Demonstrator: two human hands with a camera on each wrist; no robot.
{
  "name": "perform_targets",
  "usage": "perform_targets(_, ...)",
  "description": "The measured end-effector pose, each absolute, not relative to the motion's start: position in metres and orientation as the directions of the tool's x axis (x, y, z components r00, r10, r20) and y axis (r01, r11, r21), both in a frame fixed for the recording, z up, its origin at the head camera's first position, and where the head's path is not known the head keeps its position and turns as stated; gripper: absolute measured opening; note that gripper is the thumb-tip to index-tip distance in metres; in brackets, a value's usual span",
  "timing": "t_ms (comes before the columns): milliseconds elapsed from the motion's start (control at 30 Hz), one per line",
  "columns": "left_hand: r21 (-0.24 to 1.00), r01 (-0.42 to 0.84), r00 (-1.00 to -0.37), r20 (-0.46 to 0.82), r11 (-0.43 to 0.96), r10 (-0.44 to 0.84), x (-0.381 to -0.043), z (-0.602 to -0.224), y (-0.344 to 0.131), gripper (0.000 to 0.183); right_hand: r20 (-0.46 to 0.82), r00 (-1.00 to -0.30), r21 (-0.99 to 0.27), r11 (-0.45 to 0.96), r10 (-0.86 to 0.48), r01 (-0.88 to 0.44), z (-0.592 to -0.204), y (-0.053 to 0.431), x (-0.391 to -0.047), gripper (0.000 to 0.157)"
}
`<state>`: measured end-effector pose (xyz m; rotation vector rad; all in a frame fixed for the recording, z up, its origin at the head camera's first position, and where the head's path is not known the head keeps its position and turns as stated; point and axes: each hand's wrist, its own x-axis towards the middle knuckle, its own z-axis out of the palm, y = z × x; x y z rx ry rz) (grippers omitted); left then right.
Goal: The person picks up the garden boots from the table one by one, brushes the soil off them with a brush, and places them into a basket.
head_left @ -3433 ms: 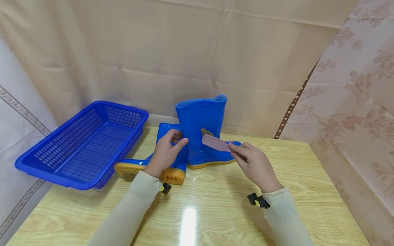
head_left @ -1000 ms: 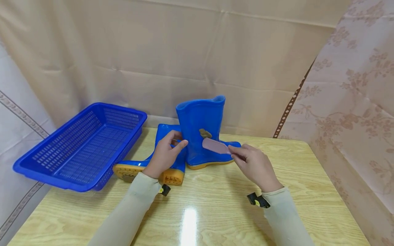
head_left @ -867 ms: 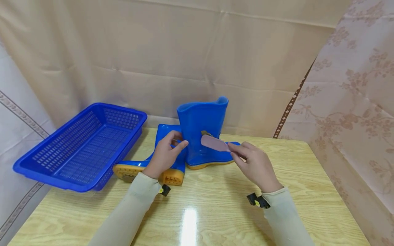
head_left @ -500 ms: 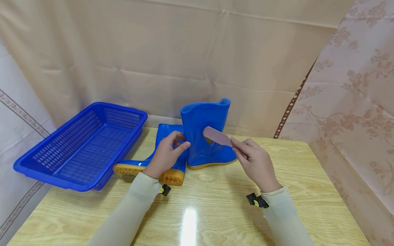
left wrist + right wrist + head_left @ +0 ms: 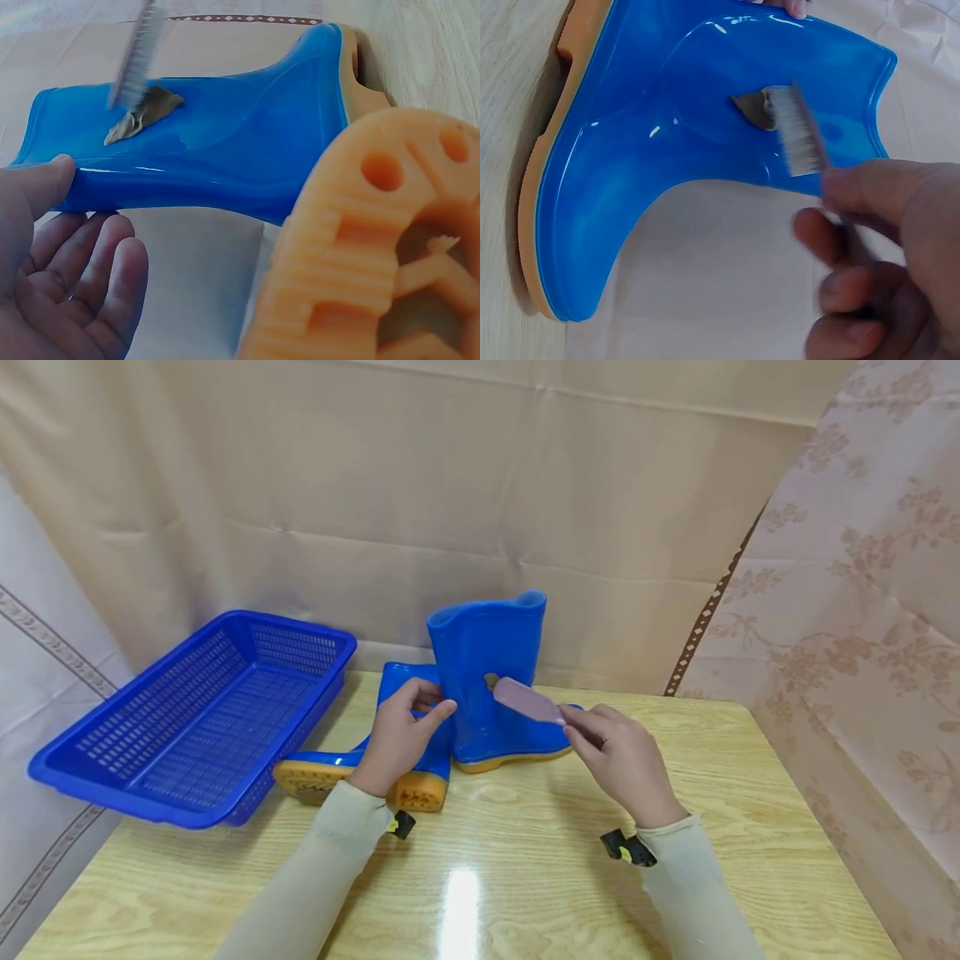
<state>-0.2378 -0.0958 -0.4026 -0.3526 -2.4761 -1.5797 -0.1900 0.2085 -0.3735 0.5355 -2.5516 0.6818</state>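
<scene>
Change since the last look, 0.5 s earlier: the boot (image 5: 480,643) had rocked back toward the left hand (image 5: 401,735), its shaft leaning less away from that grip. The brush (image 5: 525,700) had dropped a little across it, so the upper end of the brown patch (image 5: 156,111), hidden moments before, showed past the brush tip. Judgement: scrubbing was midway; the patch was still stuck on and needed more strokes.

Grips: left hand pinched the back edge of the shaft, thumb on the near face, fingers behind. Right hand (image 5: 618,764) grasped the brush by its handle, fingers curled. Boot stood upright on the table (image 5: 525,860), just right of the left grip, ahead and left of the right grip. Bristles (image 5: 795,135) appeared to touch the patch.

Materials: boot smooth, glossy, rubber-like, blue over a yellow-orange sole edge; tall shaft, wavy top rim. Patch matt, lumpy, irregular, mud-like. Brush: flat mauve back, rounded end, pale bristles in a dense block, blurred at the tips.

The other boot (image 5: 422,789) lay under and left of the left grip, 1 deeply ridged, pitted sole facing out. Left beyond it, the basket (image 5: 300,647): blue plastic, rectangular, walls of fine open mesh. Behind both grips hung a creased beige curtain (image 5: 375,460).
</scene>
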Motion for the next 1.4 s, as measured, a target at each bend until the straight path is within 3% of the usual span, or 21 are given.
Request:
perform_targets(333, 0.841, 0.34, -0.937, 0.263, 0.422, 0.231, -0.2339, -0.3979, -0.0973, 0.025, 0.645, -0.697, -0.327, 0.71, -0.315, -0.623, -0.3753, 0.2014, -0.1905, 0.038)
perform_targets(767, 0.843, 0.313, -0.95, 0.266, 0.438, 0.165, -0.2349, -0.3994, -0.0992, 0.023, 0.501, -0.832, -0.367, 0.811, -0.24, -0.456, -0.3766, 0.2025, -0.1899, 0.032)
perform_targets(967, 0.844, 0.313, -0.949, 0.267, 0.435, 0.166, -0.2354, -0.3998, -0.0999, 0.021, 0.592, -0.762, -0.343, 0.774, -0.263, -0.533, -0.3766, 0.2031, -0.1904, 0.032)
perform_targets(1167, 0.825, 0.363, -0.927, 0.271, 0.434, 0.259, -0.2332, -0.397, -0.0983, 0.015, 0.669, -0.685, -0.329, 0.711, -0.289, -0.622, -0.3782, 0.2002, -0.1913, 0.036)
perform_targets(1400, 0.823, 0.342, -0.938, 0.269, 0.453, 0.219, -0.2335, -0.396, -0.0985, 0.018, 0.606, -0.745, -0.311, 0.778, -0.28, -0.546, -0.3782, 0.1998, -0.1904, 0.034)
